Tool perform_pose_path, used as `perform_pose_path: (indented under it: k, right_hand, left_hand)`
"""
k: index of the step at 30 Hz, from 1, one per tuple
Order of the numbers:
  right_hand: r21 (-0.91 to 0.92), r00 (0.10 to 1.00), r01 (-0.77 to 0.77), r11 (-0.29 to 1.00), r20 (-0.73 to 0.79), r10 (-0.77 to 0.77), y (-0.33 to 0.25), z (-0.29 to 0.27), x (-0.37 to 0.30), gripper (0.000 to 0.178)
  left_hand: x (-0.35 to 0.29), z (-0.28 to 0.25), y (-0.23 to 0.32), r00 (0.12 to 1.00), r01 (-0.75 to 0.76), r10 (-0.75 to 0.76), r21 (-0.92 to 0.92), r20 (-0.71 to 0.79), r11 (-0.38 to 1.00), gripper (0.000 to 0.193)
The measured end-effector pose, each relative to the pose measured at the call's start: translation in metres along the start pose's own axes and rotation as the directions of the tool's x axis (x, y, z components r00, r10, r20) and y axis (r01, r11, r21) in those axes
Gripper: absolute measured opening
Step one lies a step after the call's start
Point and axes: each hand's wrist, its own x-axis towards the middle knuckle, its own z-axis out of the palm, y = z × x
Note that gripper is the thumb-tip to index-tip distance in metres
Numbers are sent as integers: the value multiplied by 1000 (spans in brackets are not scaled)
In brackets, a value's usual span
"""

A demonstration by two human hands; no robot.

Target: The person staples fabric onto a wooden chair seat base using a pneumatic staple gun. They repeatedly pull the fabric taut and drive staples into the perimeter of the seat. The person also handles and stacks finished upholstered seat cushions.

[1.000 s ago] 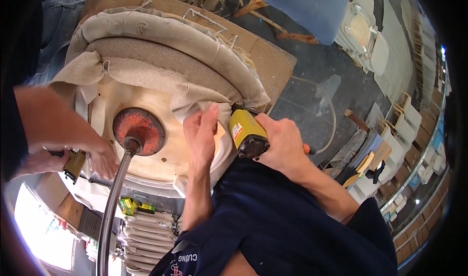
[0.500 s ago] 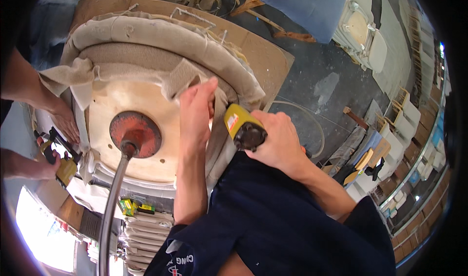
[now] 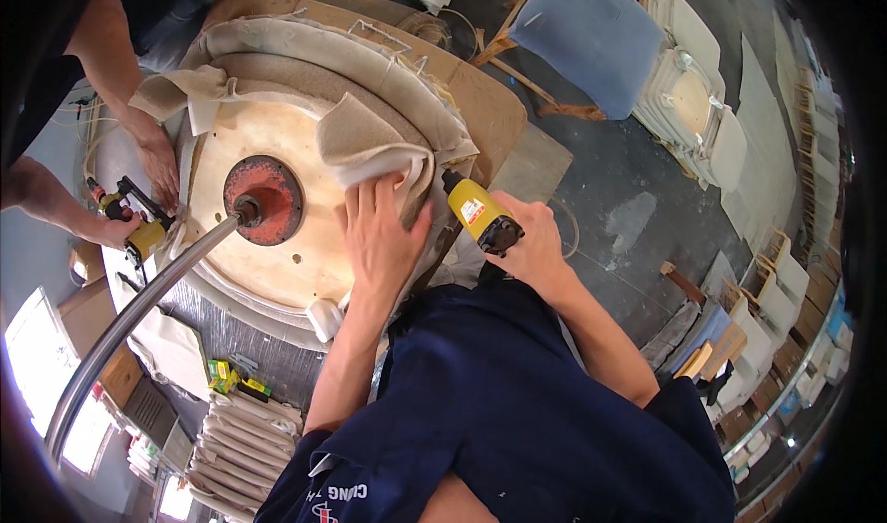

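A round, upholstered seat lies with its pale plywood underside (image 3: 263,144) up, ringed by beige fabric (image 3: 319,56). My left hand (image 3: 383,241) is at the near right of the rim, a loose fabric flap (image 3: 356,139) between its thumb and fingers; some fingertips are partly hidden by the fold. In my right hand (image 3: 531,241) is a yellow staple gun (image 3: 482,216), its dark nose beside the seat's outer edge and apart from my left hand. A red round flange (image 3: 268,200) with a metal post (image 3: 152,306) is fixed at the board's middle.
At the left, a co-worker's hand (image 3: 159,167) rests on the rim while the other holds another yellow staple gun (image 3: 143,237). A blue padded chair (image 3: 587,38) and stacked white seats (image 3: 693,107) stand far right. Beige cushions (image 3: 245,449) are piled lower left.
My left hand has shifted from the raised fabric edge down toward the near rim, its fingers more spread. The staple gun's nose has swung outward. The whole view has turned slightly.
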Motion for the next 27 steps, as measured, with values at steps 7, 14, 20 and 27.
perform_pose_path:
  k: [7,14,20,27]
  right_hand:
    - [155,997,-25,988,77,13,-6,15,9,31]
    - [192,974,-175,966,174,142,-37,18,28,28]
    - [221,878,-472,853,198,435,-68,37,51,27]
    - [288,935,-354,890,95,342,-63,35,11,28]
  left_hand:
    - [50,6,-35,982,-186,187,-96,4,978,8]
    - [61,28,-62,997,-73,83,-430,5,900,16]
    - [74,35,-65,999,-53,44,-457,-29,888,13]
    - [89,11,-74,886,-464,461,-116,-56,878,12]
